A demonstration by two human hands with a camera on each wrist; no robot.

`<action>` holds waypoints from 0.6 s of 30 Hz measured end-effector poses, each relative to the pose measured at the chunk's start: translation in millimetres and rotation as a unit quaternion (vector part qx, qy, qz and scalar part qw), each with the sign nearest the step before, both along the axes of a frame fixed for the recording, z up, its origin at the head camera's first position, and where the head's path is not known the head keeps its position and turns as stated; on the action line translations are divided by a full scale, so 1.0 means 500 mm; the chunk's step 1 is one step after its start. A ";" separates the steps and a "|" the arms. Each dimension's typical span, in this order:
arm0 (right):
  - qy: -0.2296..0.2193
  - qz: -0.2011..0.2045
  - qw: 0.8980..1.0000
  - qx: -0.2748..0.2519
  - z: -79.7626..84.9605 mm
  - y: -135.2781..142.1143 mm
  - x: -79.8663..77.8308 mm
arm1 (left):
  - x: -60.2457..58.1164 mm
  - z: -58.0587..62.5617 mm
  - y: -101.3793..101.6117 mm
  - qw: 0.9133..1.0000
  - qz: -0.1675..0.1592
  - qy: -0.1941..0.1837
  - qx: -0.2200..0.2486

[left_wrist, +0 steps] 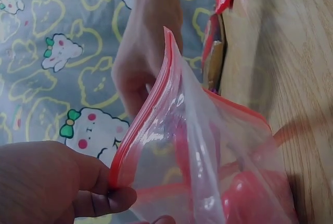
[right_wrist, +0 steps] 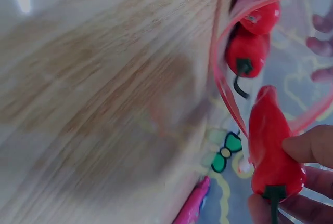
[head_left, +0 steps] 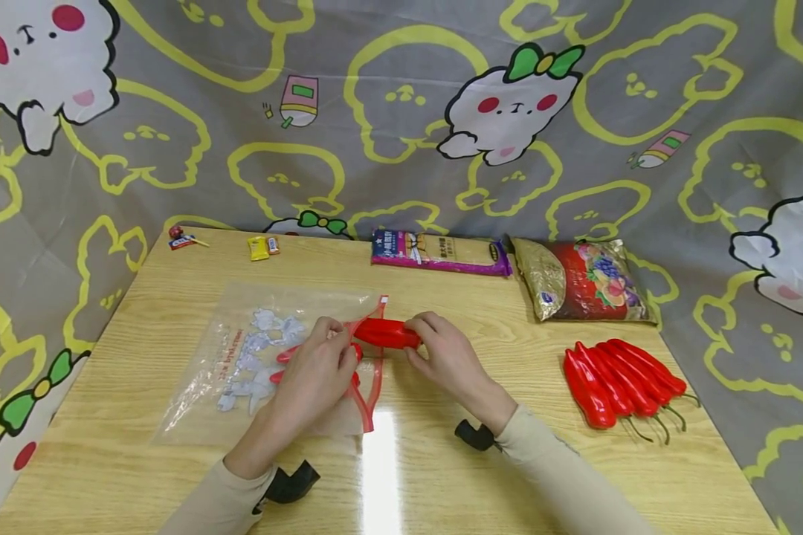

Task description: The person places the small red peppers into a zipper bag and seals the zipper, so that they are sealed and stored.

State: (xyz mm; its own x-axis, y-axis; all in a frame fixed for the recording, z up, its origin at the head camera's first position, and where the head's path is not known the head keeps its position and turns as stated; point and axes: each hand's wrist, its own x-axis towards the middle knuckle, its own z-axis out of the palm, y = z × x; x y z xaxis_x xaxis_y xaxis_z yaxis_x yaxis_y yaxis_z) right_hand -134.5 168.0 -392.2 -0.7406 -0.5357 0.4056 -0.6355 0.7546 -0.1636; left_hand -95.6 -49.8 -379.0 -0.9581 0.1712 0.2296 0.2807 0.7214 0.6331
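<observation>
A clear zip bag (head_left: 194, 386) with a red zip edge lies on the table, its mouth to the right. My left hand (head_left: 314, 371) pinches the red edge (left_wrist: 120, 162) between thumb and fingers, and the mouth gapes. My right hand (head_left: 451, 364) grips a red chili pepper (right_wrist: 273, 141) by its stem end. The pepper's pointed tip is inside the bag's mouth. More red peppers (right_wrist: 247, 52) lie within the bag, partly hidden by my left hand in the head view. White printed shapes and red lettering show on the bag.
Several red peppers (head_left: 622, 379) lie fanned out at the right. At the back are a purple-edged noodle packet (head_left: 442, 253) and a gold and red bag (head_left: 585, 282). Small wrapped sweets (head_left: 259, 249) and a lollipop (head_left: 177, 232) sit at the back left.
</observation>
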 end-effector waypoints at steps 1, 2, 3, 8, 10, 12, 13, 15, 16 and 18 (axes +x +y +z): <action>0.003 0.005 1.000 0.001 -0.004 -0.009 -0.005 | 0.000 0.001 0.001 1.000 0.000 -0.002 0.002; 0.006 0.010 1.000 0.000 -0.008 -0.017 -0.009 | 0.000 0.001 0.001 1.000 -0.001 -0.004 0.003; 0.008 0.014 1.000 -0.002 -0.012 -0.024 -0.012 | 0.001 0.002 0.001 1.000 -0.002 -0.006 0.004; 0.020 0.026 0.999 -0.007 -0.026 -0.062 -0.019 | 0.001 0.003 0.002 1.000 -0.006 -0.001 0.002; 0.030 0.025 0.999 -0.006 -0.031 -0.077 -0.020 | 0.002 0.004 0.002 1.000 -0.006 0.006 -0.003; 0.037 0.023 0.999 -0.005 -0.035 -0.091 -0.020 | 0.002 0.004 0.002 1.000 -0.007 0.012 -0.006; 0.040 0.022 0.999 -0.004 -0.037 -0.098 -0.020 | 0.002 0.004 0.002 1.000 -0.008 0.015 -0.007; 0.041 0.023 0.999 0.000 -0.042 -0.109 -0.020 | 0.003 0.004 0.003 1.000 -0.008 0.017 -0.008; 0.040 0.023 0.999 0.004 -0.043 -0.114 -0.020 | 0.003 0.003 0.003 1.000 -0.008 0.018 -0.007; 0.039 0.022 0.999 0.012 -0.047 -0.122 -0.021 | 0.003 0.003 0.004 1.000 -0.008 0.018 -0.005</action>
